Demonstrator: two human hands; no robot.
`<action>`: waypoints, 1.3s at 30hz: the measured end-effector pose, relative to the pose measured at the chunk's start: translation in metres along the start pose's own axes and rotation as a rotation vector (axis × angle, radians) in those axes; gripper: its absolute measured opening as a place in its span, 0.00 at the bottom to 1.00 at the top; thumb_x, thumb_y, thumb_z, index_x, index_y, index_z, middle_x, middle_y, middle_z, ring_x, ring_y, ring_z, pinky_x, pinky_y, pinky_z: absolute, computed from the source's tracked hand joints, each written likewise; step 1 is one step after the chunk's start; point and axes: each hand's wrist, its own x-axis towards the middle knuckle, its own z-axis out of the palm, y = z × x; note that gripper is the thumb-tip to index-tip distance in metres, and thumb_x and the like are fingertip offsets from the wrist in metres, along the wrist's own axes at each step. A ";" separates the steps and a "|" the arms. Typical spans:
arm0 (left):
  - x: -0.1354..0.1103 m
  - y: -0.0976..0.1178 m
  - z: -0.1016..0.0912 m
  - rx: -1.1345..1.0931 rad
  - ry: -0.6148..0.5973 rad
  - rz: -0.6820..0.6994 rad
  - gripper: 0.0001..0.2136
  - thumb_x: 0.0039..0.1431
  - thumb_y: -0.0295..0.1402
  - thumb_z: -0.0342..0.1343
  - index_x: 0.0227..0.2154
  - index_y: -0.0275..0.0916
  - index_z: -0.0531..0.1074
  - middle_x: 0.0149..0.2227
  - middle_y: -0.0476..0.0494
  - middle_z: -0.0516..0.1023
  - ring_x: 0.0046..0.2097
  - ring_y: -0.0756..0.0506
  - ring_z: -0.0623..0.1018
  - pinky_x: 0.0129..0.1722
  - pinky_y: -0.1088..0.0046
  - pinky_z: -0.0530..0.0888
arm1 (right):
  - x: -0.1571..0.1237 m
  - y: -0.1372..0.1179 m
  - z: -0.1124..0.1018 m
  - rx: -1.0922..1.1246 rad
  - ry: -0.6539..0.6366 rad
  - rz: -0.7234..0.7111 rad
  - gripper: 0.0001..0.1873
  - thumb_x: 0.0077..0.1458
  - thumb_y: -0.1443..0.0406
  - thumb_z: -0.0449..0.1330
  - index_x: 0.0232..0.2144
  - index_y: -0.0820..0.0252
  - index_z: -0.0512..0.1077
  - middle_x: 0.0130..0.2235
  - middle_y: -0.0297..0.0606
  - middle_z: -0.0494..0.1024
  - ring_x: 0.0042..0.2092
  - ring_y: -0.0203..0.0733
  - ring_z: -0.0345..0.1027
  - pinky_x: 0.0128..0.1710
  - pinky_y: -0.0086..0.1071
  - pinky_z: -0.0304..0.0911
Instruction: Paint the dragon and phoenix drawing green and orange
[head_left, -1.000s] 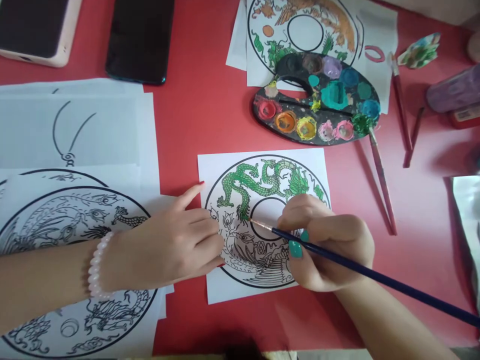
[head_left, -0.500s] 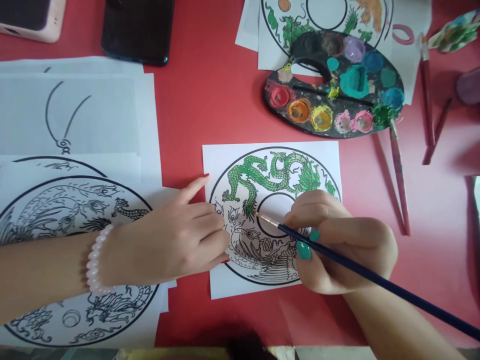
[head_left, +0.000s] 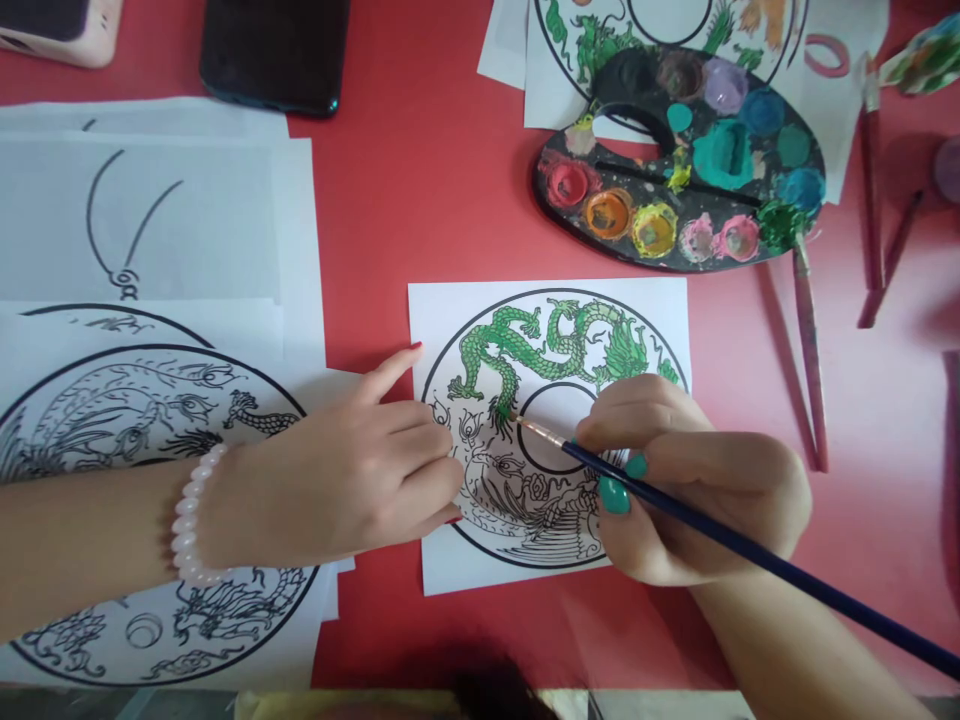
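Currently, right hand point(head_left: 697, 490) pinching blue paintbrush point(head_left: 750, 547), bristles at lower end of the green dragon point(head_left: 517, 347) on printed sheet point(head_left: 517, 515), sheet flat on red table point(head_left: 375, 220) near paint palette point(head_left: 679, 205), left hand point(head_left: 367, 480) half-open, palm down, one finger extended to sheet's left edge

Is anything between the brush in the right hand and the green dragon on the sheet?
Nothing visible: the brush in the right hand has its tip at a claw of the green dragon. The left hand rests at the left edge of the sheet.
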 end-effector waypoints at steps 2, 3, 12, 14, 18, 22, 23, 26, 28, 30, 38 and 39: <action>0.000 0.000 0.000 0.000 -0.001 0.005 0.14 0.63 0.27 0.46 0.21 0.37 0.65 0.22 0.52 0.63 0.26 0.51 0.63 0.58 0.46 0.62 | 0.000 0.000 0.000 -0.012 -0.023 0.000 0.12 0.43 0.74 0.54 0.27 0.54 0.57 0.26 0.36 0.71 0.26 0.39 0.63 0.23 0.37 0.64; 0.000 0.000 0.000 0.002 0.002 0.009 0.14 0.63 0.27 0.47 0.21 0.37 0.65 0.22 0.52 0.63 0.26 0.51 0.63 0.58 0.46 0.62 | -0.001 0.000 0.000 -0.017 -0.035 -0.004 0.12 0.42 0.74 0.54 0.27 0.54 0.56 0.26 0.36 0.71 0.26 0.39 0.63 0.23 0.37 0.64; 0.001 0.000 0.000 -0.016 -0.001 0.005 0.14 0.63 0.27 0.47 0.20 0.37 0.64 0.22 0.52 0.63 0.26 0.51 0.62 0.57 0.45 0.63 | 0.001 0.001 0.002 -0.031 0.009 -0.011 0.15 0.38 0.76 0.54 0.29 0.55 0.57 0.26 0.35 0.70 0.27 0.38 0.63 0.23 0.35 0.63; 0.001 0.000 0.000 -0.015 0.004 0.006 0.14 0.63 0.26 0.46 0.21 0.37 0.65 0.22 0.52 0.63 0.26 0.51 0.62 0.58 0.45 0.62 | 0.000 0.001 0.002 -0.020 -0.022 -0.021 0.15 0.39 0.75 0.54 0.28 0.55 0.57 0.26 0.36 0.71 0.27 0.38 0.63 0.23 0.36 0.64; 0.000 -0.001 0.001 -0.006 0.012 0.010 0.14 0.64 0.27 0.46 0.21 0.37 0.64 0.22 0.52 0.63 0.27 0.51 0.62 0.58 0.46 0.62 | 0.001 0.000 0.002 -0.039 -0.021 -0.021 0.14 0.40 0.75 0.55 0.27 0.55 0.56 0.27 0.37 0.71 0.28 0.38 0.62 0.24 0.35 0.64; 0.000 -0.001 0.000 0.002 0.011 0.016 0.14 0.64 0.28 0.47 0.21 0.37 0.63 0.22 0.52 0.62 0.26 0.51 0.61 0.57 0.46 0.63 | 0.003 -0.003 0.004 -0.081 0.028 0.022 0.14 0.40 0.76 0.54 0.26 0.56 0.54 0.26 0.35 0.69 0.28 0.36 0.60 0.24 0.33 0.61; 0.000 -0.001 0.000 0.003 0.007 0.022 0.14 0.64 0.28 0.47 0.21 0.37 0.64 0.22 0.52 0.62 0.26 0.51 0.61 0.57 0.46 0.63 | 0.003 -0.004 0.005 -0.086 0.035 0.023 0.14 0.40 0.76 0.53 0.25 0.56 0.53 0.25 0.35 0.69 0.28 0.36 0.60 0.24 0.33 0.61; 0.000 0.000 0.000 0.008 0.006 0.023 0.13 0.63 0.27 0.47 0.22 0.37 0.64 0.22 0.52 0.63 0.27 0.50 0.62 0.57 0.47 0.63 | 0.003 -0.006 0.007 -0.081 0.023 0.005 0.14 0.38 0.77 0.52 0.24 0.56 0.53 0.26 0.35 0.69 0.28 0.37 0.61 0.25 0.34 0.62; 0.001 0.000 0.000 0.005 0.007 0.015 0.13 0.63 0.27 0.47 0.22 0.37 0.65 0.22 0.52 0.63 0.27 0.50 0.62 0.57 0.47 0.63 | 0.002 -0.006 0.007 -0.077 0.008 -0.005 0.14 0.38 0.78 0.52 0.26 0.56 0.55 0.27 0.37 0.69 0.29 0.37 0.61 0.26 0.35 0.62; 0.001 0.000 0.001 -0.002 0.002 0.011 0.13 0.63 0.27 0.47 0.22 0.37 0.65 0.22 0.52 0.63 0.27 0.51 0.62 0.57 0.46 0.63 | 0.000 -0.006 0.007 -0.085 0.007 -0.005 0.16 0.39 0.78 0.53 0.28 0.56 0.56 0.27 0.37 0.69 0.29 0.38 0.61 0.26 0.35 0.63; 0.000 -0.001 0.001 -0.016 -0.003 0.013 0.13 0.64 0.29 0.47 0.22 0.37 0.66 0.23 0.52 0.64 0.27 0.51 0.63 0.57 0.46 0.62 | 0.000 -0.006 0.006 -0.091 0.018 0.003 0.16 0.39 0.78 0.52 0.29 0.56 0.55 0.27 0.37 0.69 0.29 0.38 0.60 0.26 0.35 0.62; -0.001 -0.001 0.001 -0.016 0.001 0.015 0.14 0.64 0.29 0.47 0.22 0.37 0.66 0.23 0.52 0.64 0.27 0.51 0.63 0.58 0.46 0.62 | 0.000 -0.007 0.006 -0.095 0.000 -0.006 0.16 0.39 0.77 0.53 0.29 0.56 0.55 0.27 0.37 0.69 0.29 0.38 0.60 0.26 0.35 0.62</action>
